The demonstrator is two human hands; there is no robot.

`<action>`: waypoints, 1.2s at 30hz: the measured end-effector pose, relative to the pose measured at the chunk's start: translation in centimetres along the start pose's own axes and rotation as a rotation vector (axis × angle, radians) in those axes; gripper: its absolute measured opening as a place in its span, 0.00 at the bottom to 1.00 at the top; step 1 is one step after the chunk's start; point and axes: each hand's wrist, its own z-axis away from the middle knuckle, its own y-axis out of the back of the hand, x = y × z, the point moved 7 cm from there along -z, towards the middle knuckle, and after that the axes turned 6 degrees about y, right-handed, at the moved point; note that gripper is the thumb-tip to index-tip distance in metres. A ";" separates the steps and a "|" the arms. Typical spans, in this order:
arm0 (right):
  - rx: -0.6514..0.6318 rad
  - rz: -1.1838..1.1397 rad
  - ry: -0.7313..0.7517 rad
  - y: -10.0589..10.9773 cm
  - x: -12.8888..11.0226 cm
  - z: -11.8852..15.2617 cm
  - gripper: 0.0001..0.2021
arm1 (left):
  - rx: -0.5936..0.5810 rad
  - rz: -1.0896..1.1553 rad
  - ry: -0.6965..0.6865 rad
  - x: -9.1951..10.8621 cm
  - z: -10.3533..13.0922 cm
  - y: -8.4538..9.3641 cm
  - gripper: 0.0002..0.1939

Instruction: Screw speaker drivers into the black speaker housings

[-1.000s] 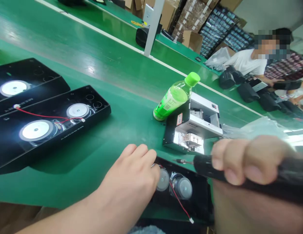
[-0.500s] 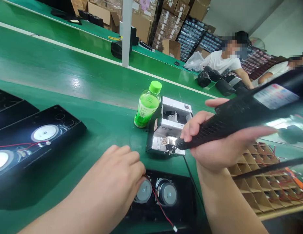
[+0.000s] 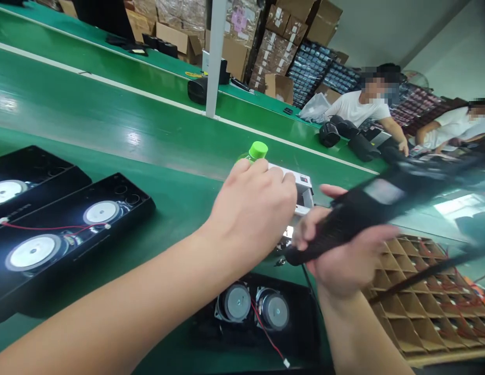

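My right hand (image 3: pixel 344 250) is wrapped round a black electric screwdriver (image 3: pixel 355 208), blurred by motion, its tip low and pointing left. My left hand (image 3: pixel 253 208) is over the screw feeder (image 3: pixel 305 190), hiding much of it; its fingers curl down and the fingertips are hidden. Behind that hand the green cap of a bottle (image 3: pixel 258 150) shows. Below both hands lies a black panel (image 3: pixel 300 312) with two round speakers (image 3: pixel 237 302) and a red and black wire ending in a white plug.
More black panels with speakers (image 3: pixel 121 234) lie at the left. A cardboard divider box (image 3: pixel 406 302) with wired parts stands at the lower right. Across the green bench (image 3: pixel 164 135), a person (image 3: pixel 357 107) sits among black parts; another sits further right.
My left hand has moved up and right from the speaker panel to the screw feeder. The screwdriver in my right hand has shifted slightly left and down. The view has shifted a little.
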 end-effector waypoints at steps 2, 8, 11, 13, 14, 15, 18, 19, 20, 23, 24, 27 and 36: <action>0.008 -0.022 0.033 0.5 -1.4 0.2 0.39 | -0.003 0.008 0.030 -1.0 2.9 1.5 0.11; -0.083 -0.035 0.121 0.6 -4.9 -1.3 0.32 | -0.045 0.295 0.220 -3.6 14.0 2.3 0.16; 0.020 0.035 0.214 0.3 -4.6 -2.6 0.31 | -0.092 0.282 0.333 -3.9 19.1 0.7 0.27; 0.081 0.075 0.222 -0.1 -3.5 -3.3 0.34 | -0.137 0.281 0.397 -4.1 21.7 -0.3 0.36; 0.084 0.082 0.209 -0.4 -2.7 -3.5 0.36 | -0.166 0.286 0.427 -4.3 22.7 -0.8 0.40; 0.078 0.085 0.196 -0.6 -2.0 -3.7 0.37 | -0.195 0.291 0.452 -4.5 23.5 -1.3 0.44; 0.080 0.088 0.191 -0.7 -0.8 -3.9 0.40 | -0.288 0.329 0.448 -4.7 24.5 -2.4 0.53; 0.095 0.093 0.202 -0.6 -0.8 -3.8 0.41 | -0.307 0.345 0.442 -4.7 24.5 -2.7 0.55; 0.109 0.101 0.207 -0.4 -0.8 -3.8 0.42 | -0.316 0.361 0.443 -4.7 24.5 -2.8 0.56; 0.133 0.114 0.198 -0.2 -0.9 -3.5 0.42 | -0.317 0.397 0.491 -4.7 24.3 -3.1 0.55; 0.132 0.110 0.192 -0.1 -0.8 -3.4 0.42 | -0.317 0.402 0.501 -4.7 24.3 -3.1 0.54; 0.095 0.087 0.152 -0.2 -0.4 -2.7 0.42 | -0.319 0.403 0.497 -4.7 24.5 -3.3 0.53; -0.037 -0.122 -0.025 -1.4 -4.2 1.2 0.24 | -0.312 0.458 0.505 -3.8 24.3 -3.5 0.58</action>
